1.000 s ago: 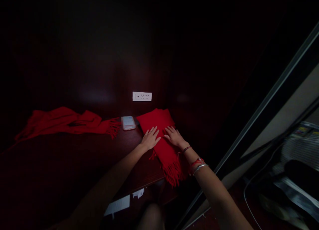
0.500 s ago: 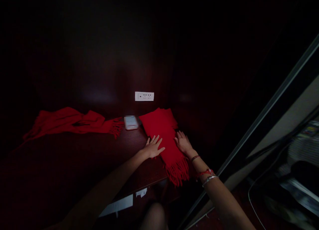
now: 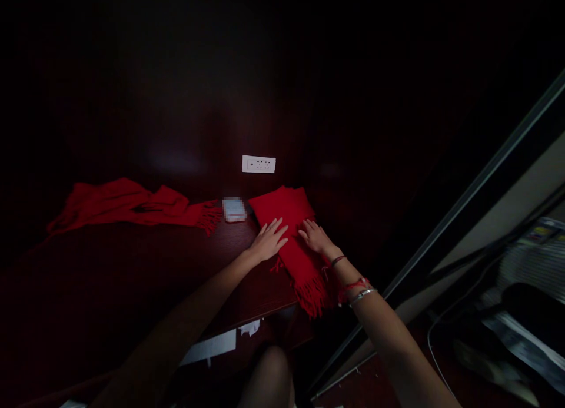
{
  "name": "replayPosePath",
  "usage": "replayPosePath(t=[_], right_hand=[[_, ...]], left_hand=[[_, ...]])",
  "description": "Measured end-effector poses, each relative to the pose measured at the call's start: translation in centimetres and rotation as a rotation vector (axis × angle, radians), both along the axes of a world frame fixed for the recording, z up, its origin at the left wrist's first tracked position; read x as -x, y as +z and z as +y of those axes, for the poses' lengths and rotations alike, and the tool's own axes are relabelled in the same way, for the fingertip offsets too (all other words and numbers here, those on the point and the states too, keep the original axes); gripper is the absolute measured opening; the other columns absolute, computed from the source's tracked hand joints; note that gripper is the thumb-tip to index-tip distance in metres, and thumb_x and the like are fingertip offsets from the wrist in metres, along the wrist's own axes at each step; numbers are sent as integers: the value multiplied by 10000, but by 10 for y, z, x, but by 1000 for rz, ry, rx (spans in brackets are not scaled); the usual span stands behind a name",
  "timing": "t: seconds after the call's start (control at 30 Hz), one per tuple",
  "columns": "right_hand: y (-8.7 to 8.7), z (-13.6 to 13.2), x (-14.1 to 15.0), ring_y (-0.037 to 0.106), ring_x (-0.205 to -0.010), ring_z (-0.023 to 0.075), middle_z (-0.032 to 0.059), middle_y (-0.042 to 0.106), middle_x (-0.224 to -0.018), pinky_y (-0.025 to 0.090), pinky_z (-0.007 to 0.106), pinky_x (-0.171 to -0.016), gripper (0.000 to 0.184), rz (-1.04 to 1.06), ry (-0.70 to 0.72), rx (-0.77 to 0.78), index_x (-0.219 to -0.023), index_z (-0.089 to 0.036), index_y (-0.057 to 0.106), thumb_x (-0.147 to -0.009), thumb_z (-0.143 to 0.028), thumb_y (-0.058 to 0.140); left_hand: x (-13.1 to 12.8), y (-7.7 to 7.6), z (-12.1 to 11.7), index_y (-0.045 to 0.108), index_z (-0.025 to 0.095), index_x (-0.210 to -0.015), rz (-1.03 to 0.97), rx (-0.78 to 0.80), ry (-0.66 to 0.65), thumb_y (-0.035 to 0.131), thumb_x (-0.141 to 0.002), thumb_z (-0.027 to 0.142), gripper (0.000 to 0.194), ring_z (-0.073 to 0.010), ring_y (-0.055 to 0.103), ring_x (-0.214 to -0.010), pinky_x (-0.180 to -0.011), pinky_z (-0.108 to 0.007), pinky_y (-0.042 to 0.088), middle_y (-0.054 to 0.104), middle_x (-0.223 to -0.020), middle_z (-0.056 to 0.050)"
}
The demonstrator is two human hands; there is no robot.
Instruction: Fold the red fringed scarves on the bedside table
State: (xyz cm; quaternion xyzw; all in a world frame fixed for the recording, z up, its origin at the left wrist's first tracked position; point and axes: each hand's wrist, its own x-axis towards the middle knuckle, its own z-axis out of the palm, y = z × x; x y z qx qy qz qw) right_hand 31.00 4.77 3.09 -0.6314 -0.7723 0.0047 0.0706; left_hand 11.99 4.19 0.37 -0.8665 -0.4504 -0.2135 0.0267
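A folded red scarf (image 3: 292,231) with a fringed end lies on a dark wooden desk (image 3: 176,278), its fringe near the front edge. My left hand (image 3: 266,241) rests flat on the scarf's left side, fingers spread. My right hand (image 3: 316,237) lies flat on its right side, fingers stretched out; bracelets circle that wrist. Neither hand grips anything.
A second red scarf (image 3: 132,205) lies crumpled at the desk's back left. A small white object (image 3: 234,209) sits between the two scarves. A white socket plate (image 3: 258,164) is on the dark back wall. A slanted frame (image 3: 463,219) and clutter are at the right.
Both hands slid down towards the fringe and apart, then came back up the scarf and closer together. The scarf lies a little shorter and neater.
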Motion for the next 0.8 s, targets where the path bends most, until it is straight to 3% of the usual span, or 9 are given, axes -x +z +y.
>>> replayPosePath(t=[0.07, 0.17, 0.23, 0.37, 0.47, 0.57, 0.8], right_hand=[[6, 22, 11, 85, -1244, 223, 70, 123, -1373, 158, 393, -976, 583, 9, -10, -8, -1314, -155, 147, -827, -470, 197], [1, 50, 20, 17, -1249, 223, 15, 31, -1387, 119, 404, -984, 608, -8, -32, 24, -1321, -227, 80, -805, -524, 205], [-8, 63, 17, 30, -1249, 220, 10, 32, -1387, 114, 409, -983, 610, -23, -45, 51, -1319, -242, 79, -799, -540, 194], [-28, 73, -6, 115, -1237, 246, 81, 98, -1376, 164, 439, -954, 621, -34, -127, 103, -1320, -160, 113, -812, -512, 179], [-31, 72, -21, 157, -1229, 220, 126, 175, -1353, 190, 375, -954, 615, -34, -163, 95, -1299, -91, 190, -827, -483, 166], [-22, 65, -20, 228, -1200, 203, 152, 272, -1307, 206, 313, -948, 571, -37, -161, 36, -1242, -62, 305, -835, -449, 201], [-1, 28, 41, 384, -1067, 218, 158, 418, -1165, 315, 307, -844, 392, -40, -91, -150, -1128, -86, 409, -832, -309, 281]], left_hand=[[-11, 7, 19, 263, 181, -1280, -36, -44, 126, 288, -831, 403, 501, -224, 74, -1245, -996, -391, 125, 129, -1370, -84], [-19, 5, 40, 252, 171, -1286, -4, 60, 243, 322, -807, 448, 558, -265, 76, -1240, -981, -429, 146, 126, -1368, -99], [-18, -4, 47, 251, 187, -1287, 31, 126, 251, 321, -800, 471, 568, -270, 75, -1239, -977, -437, 154, 122, -1369, -88], [-4, -23, 47, 212, 239, -1295, 25, 88, 199, 277, -812, 483, 545, -254, 44, -1243, -978, -425, 157, 75, -1380, -49], [14, -28, 41, 170, 264, -1302, 12, 138, 181, 244, -819, 491, 539, -258, 41, -1242, -965, -432, 182, 50, -1383, -42], [36, -29, 33, 132, 271, -1307, 16, 199, 180, 233, -817, 505, 553, -260, 28, -1242, -963, -441, 175, 32, -1383, -47], [87, -33, 13, 129, 238, -1311, 31, 206, 301, 255, -816, 490, 570, -245, 25, -1244, -969, -432, 156, 41, -1381, -69]])
